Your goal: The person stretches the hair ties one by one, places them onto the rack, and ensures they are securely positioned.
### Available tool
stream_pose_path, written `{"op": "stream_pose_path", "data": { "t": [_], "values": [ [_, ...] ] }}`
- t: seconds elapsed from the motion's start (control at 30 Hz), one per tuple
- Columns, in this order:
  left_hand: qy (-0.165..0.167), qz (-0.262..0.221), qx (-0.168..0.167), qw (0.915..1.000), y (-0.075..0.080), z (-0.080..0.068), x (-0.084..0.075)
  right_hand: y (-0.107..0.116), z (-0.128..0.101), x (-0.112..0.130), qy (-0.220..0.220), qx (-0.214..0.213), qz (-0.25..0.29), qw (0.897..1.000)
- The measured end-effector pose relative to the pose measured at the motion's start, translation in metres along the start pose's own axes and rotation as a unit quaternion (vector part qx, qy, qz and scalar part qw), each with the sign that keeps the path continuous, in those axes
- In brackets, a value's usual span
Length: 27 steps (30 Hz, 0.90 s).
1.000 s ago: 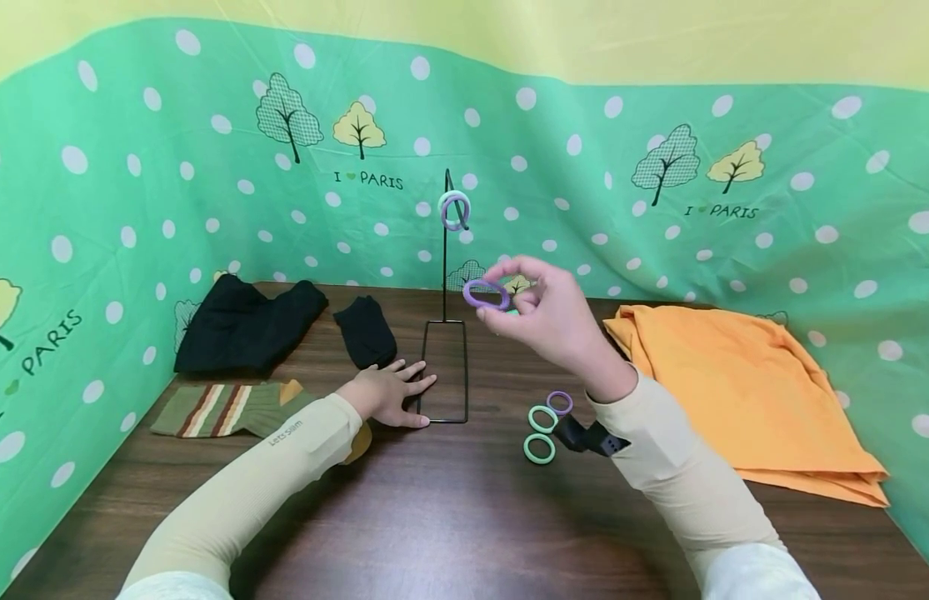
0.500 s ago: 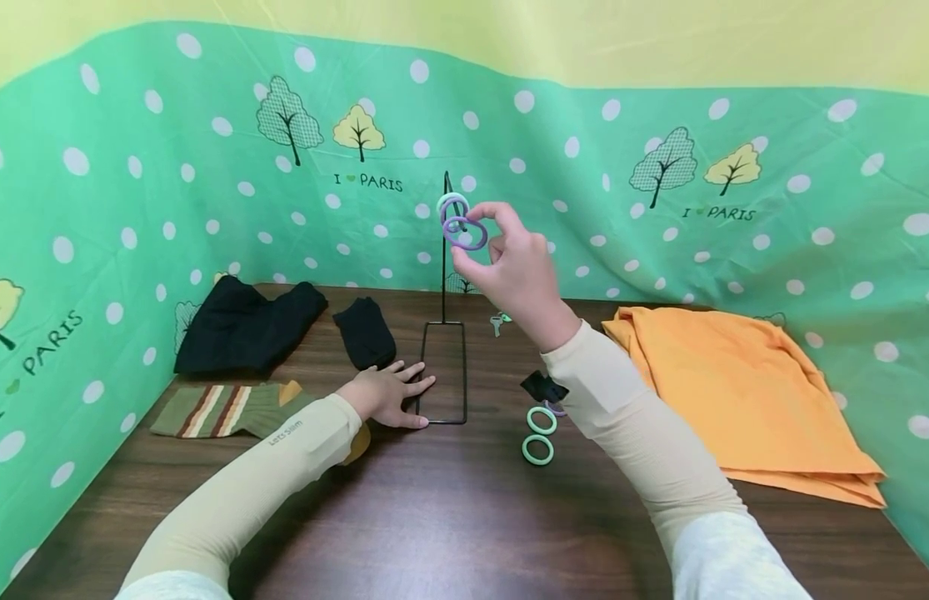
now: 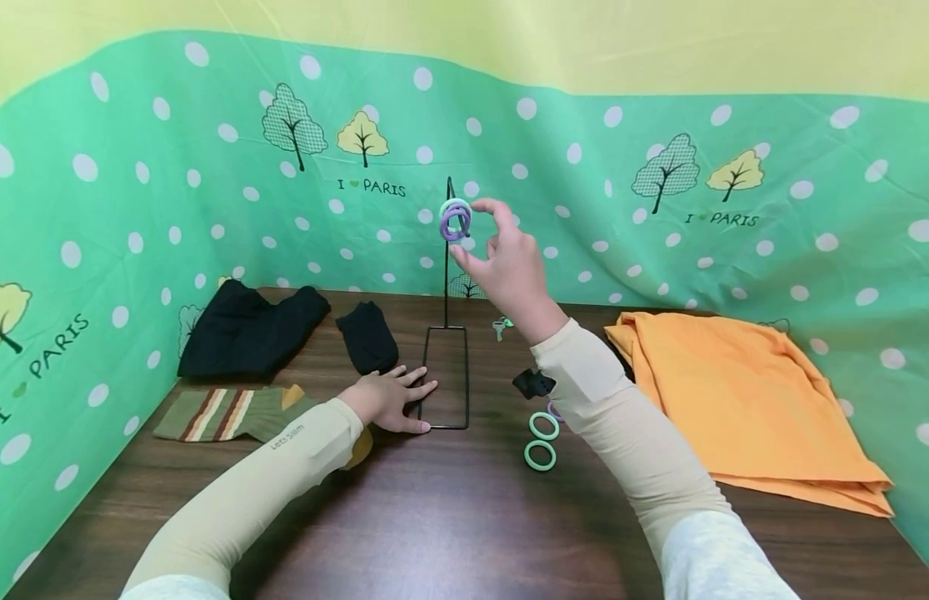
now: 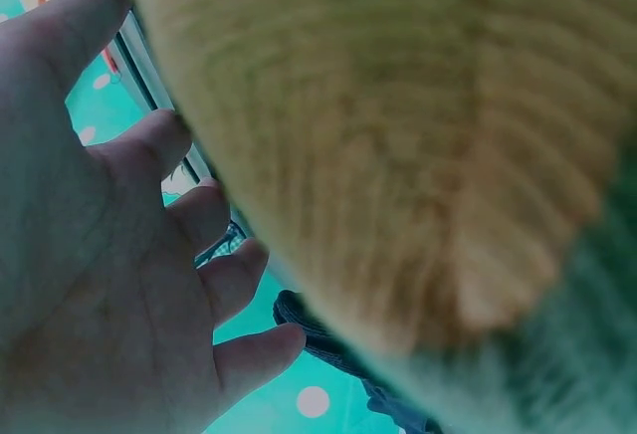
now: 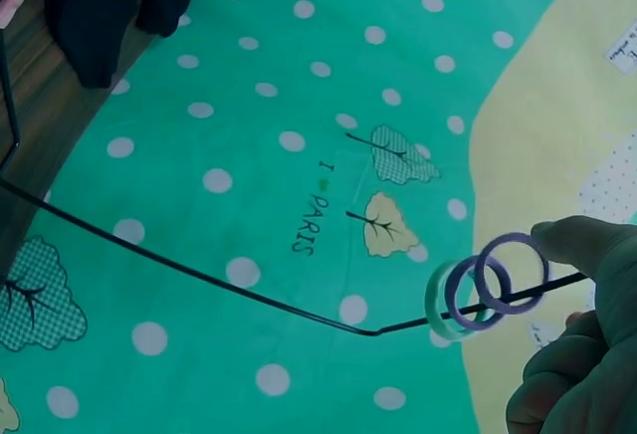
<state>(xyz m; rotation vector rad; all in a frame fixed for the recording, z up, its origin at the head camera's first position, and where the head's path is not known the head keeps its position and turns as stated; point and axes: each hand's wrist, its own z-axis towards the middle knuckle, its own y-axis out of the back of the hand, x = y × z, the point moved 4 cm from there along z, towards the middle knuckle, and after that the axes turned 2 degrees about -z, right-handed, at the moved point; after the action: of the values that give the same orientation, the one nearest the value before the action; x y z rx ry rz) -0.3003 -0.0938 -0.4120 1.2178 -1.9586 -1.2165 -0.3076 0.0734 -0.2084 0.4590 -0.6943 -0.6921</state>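
Observation:
A black wire stand (image 3: pixel 446 275) rises from its rectangular base (image 3: pixel 464 379) on the brown table. Its top hook carries a green ring (image 5: pixel 438 300) and a purple ring (image 5: pixel 466 293). A second purple ring (image 5: pixel 513 273) sits on the hook's end, pinched by my right hand (image 3: pixel 471 229), whose thumb (image 5: pixel 572 240) touches its rim. My left hand (image 3: pixel 392 398) lies flat on the table, fingers pressing the base wire. The left wrist view shows only that hand (image 4: pixel 119 255), the wire (image 4: pixel 149 76) and a tan sock toe (image 4: pixel 398 135).
Two green rings (image 3: pixel 543 426) (image 3: pixel 540 455) lie on the table by my right forearm, with a black clip (image 3: pixel 533 383) and a key (image 3: pixel 498 328) behind. An orange cloth (image 3: pixel 734 392) lies right; black socks (image 3: pixel 247 329) (image 3: pixel 367 337) and a striped sock (image 3: pixel 224 412) lie left.
My right hand lifted the purple ring from mid-height up to the hook and slid it on beside the other two. The left hand stayed on the base.

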Motion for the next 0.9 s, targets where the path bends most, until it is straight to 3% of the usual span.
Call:
{"op": "stream_pose_path", "data": {
  "t": [0.3, 0.9],
  "values": [
    [-0.004, -0.001, -0.002, 1.0, -0.001, 0.001, 0.001, 0.0, -0.022, -0.02, -0.033, 0.014, 0.035, 0.999],
    [-0.009, -0.005, 0.002, 0.9999, 0.001, 0.0, 0.0, -0.005, -0.072, -0.075, -0.086, 0.054, -0.01, 0.995]
  ]
}}
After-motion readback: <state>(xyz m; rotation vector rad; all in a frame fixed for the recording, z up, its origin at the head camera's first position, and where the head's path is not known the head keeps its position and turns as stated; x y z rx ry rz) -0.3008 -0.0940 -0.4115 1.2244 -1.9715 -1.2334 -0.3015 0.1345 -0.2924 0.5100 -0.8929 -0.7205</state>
